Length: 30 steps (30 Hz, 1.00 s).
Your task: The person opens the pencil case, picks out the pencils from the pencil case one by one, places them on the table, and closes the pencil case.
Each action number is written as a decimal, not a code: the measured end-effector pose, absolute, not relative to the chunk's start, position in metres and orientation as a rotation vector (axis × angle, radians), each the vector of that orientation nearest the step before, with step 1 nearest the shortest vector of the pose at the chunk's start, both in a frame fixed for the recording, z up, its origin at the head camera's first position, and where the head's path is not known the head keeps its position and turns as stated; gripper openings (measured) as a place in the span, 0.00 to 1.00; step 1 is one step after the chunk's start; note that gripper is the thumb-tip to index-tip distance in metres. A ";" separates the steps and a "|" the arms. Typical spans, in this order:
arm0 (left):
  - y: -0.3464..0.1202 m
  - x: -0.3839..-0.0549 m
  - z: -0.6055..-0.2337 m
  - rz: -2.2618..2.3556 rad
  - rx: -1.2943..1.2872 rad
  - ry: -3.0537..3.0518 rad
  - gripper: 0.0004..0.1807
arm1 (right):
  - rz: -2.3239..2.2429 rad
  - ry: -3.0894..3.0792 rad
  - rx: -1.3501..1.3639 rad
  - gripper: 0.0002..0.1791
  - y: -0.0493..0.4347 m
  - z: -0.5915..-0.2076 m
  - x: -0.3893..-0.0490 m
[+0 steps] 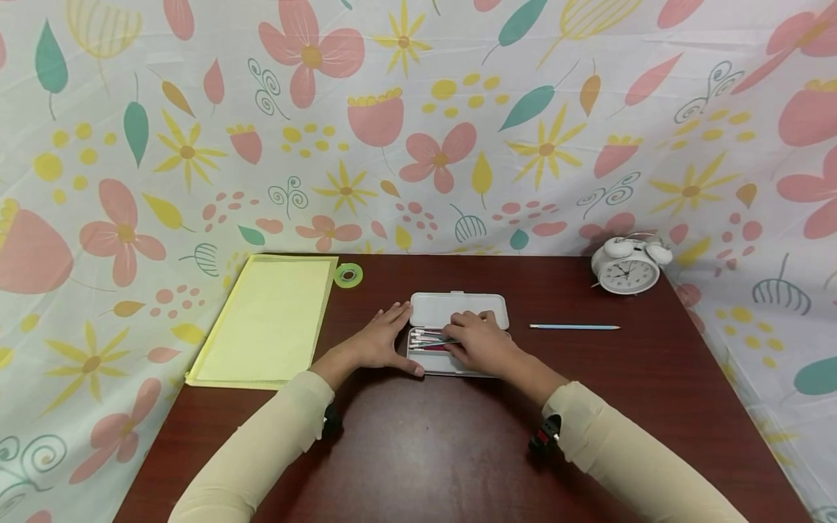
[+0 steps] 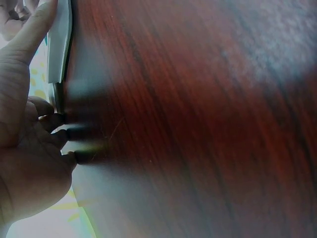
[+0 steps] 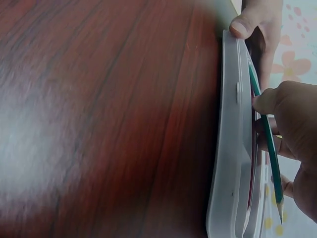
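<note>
A white pencil case [image 1: 434, 363] lies on the table with its lid folded back, away from me. Several pencils [image 1: 423, 336] are in its back part, their eraser ends toward the left. My left hand [image 1: 378, 343] is spread at the case's left end, fingers nearly straight, the thumb touching the front left corner. Over the right half of the case, my right hand [image 1: 480, 343] pinches a dark green pencil [image 3: 270, 144] between thumb and fingers. The right wrist view shows that pencil slanting along the case [image 3: 230, 134], its sharpened end sticking out past my hand.
To the right lies a light blue pencil [image 1: 574, 327], with a white alarm clock [image 1: 628, 269] behind it at the back edge. At left are a yellow zip folder [image 1: 264, 319] and a green tape roll [image 1: 349, 275]. Floral cloth [image 1: 418, 123] hangs behind the table.
</note>
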<state>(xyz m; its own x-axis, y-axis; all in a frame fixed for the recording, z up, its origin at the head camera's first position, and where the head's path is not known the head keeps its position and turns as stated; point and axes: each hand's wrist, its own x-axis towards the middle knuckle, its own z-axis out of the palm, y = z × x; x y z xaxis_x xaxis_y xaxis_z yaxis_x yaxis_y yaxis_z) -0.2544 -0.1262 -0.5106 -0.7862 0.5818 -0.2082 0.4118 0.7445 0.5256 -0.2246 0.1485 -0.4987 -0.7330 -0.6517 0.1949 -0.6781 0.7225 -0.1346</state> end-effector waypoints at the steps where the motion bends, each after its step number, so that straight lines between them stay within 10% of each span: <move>1: -0.126 -0.254 -0.510 0.653 0.767 2.585 0.78 | 0.295 -2.792 1.084 0.05 0.147 -0.499 -0.225; 30: -0.127 -0.255 -0.516 0.675 0.762 2.578 0.80 | 0.272 -2.697 0.985 0.03 0.177 -0.488 -0.225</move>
